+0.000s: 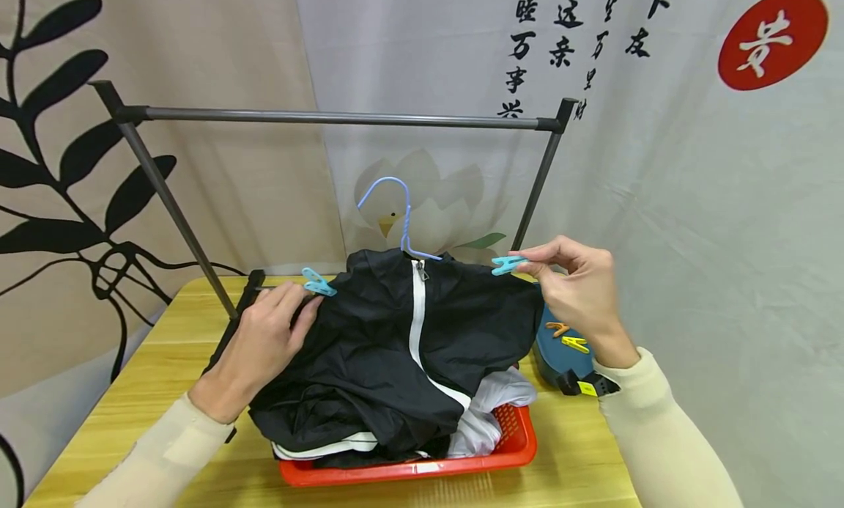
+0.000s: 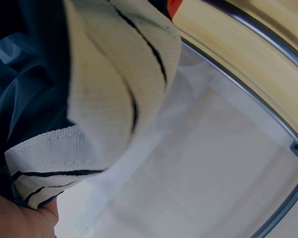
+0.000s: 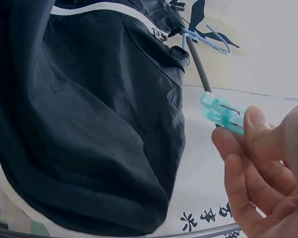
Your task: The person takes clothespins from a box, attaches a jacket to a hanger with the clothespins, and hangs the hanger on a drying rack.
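Note:
A black jacket with a white zip strip hangs from a light blue wire hanger, its lower part bunched over the basket. At the jacket's left shoulder in the head view, a light blue clothespin sits on the cloth. Just below that peg my left hand grips the jacket's edge; only its thumb side appears in the left wrist view, beside a white striped band. Thumb and fingers of my right hand pinch another light blue clothespin, held beside the opposite shoulder.
A dark metal rack rises behind the jacket. The red basket on the wooden table holds more clothes, including a grey garment. Right of it lies a blue container with an orange peg and a yellow peg.

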{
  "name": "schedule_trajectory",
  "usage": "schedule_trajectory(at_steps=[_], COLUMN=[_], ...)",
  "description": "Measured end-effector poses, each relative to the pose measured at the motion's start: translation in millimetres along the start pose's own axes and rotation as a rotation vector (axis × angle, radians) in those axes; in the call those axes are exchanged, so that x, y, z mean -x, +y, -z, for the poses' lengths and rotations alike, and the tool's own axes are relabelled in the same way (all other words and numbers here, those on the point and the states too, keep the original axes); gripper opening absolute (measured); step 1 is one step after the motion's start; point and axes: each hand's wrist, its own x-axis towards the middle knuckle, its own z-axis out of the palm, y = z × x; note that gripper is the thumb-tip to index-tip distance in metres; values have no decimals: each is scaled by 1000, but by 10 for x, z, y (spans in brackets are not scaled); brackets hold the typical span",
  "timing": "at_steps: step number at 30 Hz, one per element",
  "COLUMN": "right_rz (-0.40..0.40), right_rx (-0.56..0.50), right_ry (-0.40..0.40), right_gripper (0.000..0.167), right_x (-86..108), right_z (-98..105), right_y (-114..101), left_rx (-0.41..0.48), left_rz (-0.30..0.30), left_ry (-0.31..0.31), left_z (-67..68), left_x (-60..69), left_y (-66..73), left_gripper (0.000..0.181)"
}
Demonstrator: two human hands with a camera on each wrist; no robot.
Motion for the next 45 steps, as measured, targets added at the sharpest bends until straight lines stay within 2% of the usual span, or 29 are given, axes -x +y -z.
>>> schedule_trajectory(at_steps=[8, 26, 45], right_rz=[2, -10, -75], right_rx=[-19, 64, 132], right_ry=[-11, -62, -155], right_gripper=[24, 19, 17], right_x=[-24, -118, -164], right_z=[-101, -236, -221], right_y=[-10, -20, -3], left_rx=[-1, -6, 6], left_rz=[-3, 3, -7], left_ry=[9, 0, 3], left_z=[-2, 19, -2], left_x=[1, 27, 2], left_y=[-16, -26, -34], left_gripper=[48, 48, 48])
